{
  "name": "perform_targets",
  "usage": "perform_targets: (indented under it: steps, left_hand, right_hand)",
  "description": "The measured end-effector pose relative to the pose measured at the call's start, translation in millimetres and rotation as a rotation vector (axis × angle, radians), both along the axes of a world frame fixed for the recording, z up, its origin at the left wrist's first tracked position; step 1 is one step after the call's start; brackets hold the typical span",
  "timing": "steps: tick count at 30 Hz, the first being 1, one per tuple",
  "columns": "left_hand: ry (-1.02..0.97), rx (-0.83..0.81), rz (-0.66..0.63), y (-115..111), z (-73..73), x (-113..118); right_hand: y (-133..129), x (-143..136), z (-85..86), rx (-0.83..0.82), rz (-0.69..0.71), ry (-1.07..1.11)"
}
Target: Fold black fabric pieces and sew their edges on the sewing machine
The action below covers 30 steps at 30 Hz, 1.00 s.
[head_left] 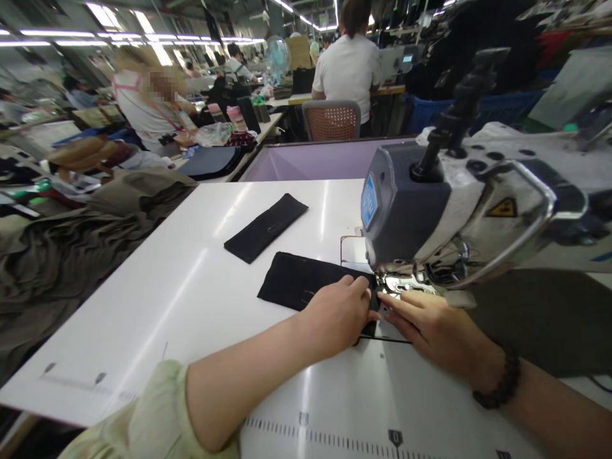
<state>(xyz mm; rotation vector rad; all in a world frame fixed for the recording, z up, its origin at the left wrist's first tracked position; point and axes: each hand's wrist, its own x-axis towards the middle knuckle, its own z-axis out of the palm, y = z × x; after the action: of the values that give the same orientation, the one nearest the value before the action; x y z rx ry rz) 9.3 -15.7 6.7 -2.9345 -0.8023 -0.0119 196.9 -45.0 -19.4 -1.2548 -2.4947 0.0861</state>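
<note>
A black fabric piece (296, 278) lies on the white table, its right end at the needle area of a sewing machine (406, 204). My left hand (340, 312) rests on that right end with its fingers curled and pressed together on the cloth. Close by on the right, my right hand (430, 322) lies flat beside the presser foot, fingers stretched out, fingertips at the cloth's edge. A second black fabric piece (266, 227) lies farther back, touched by neither hand.
Grey-brown fabric (71, 255) is heaped along the table's left edge. A lilac bin (306, 159) stands behind the white table (157, 306). Dark fabric (540, 319) lies right of my right hand. Other people sit or stand farther back.
</note>
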Motion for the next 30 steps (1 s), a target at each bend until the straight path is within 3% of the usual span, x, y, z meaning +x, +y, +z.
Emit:
perform_targets:
  steps: [12, 20, 24, 30]
  left_hand:
    - [-0.053, -0.027, 0.003, 0.1, 3.0, -0.5]
    - [-0.101, -0.187, -0.145, -19.7, 7.6, -1.9]
    - [-0.058, -0.265, -0.211, -21.4, 12.8, -2.4]
    - [-0.033, -0.247, -0.184, -20.9, 11.0, -2.9]
  right_hand:
    - [1.0, -1.7, 3.1, -0.02, -0.014, 0.008]
    - [-8.3, -0.2, 18.9, 0.039, 0.254, 0.022]
    - [-10.0, -2.1, 21.2, 0.081, 0.276, 0.034]
    - [-9.8, -2.7, 20.4, 0.102, 0.244, 0.009]
